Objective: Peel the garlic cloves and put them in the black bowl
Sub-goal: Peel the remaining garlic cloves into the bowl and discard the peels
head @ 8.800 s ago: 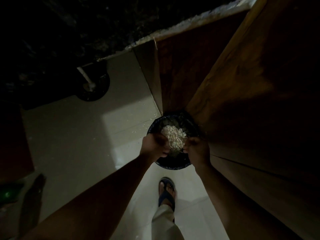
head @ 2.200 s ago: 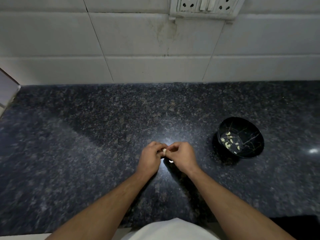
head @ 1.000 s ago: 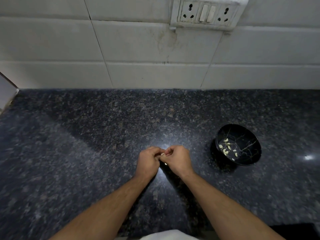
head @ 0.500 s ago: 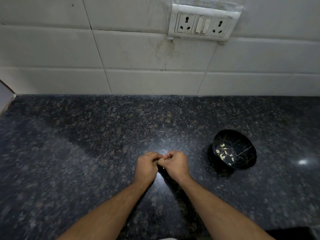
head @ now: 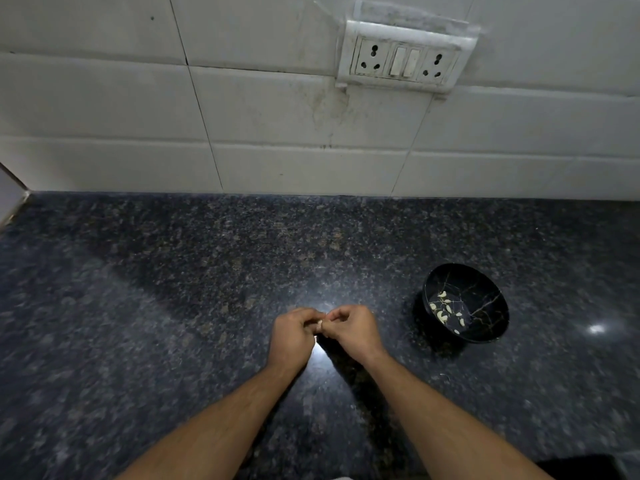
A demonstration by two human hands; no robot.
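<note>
Above the dark granite desk (head: 173, 306), left hand (head: 292, 336) and right hand (head: 353, 330) knuckle to knuckle, fingers (head: 313, 315) curled, pinching one garlic clove (head: 320, 325); at three o'clock, black bowl (head: 485, 327) holding peeled cloves (head: 445, 311).

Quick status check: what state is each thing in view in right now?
left hand: pinching the garlic clove
right hand: pinching the same clove
garlic clove: held between both hands above the counter
black bowl: upright on the counter, holding peeled cloves
</note>
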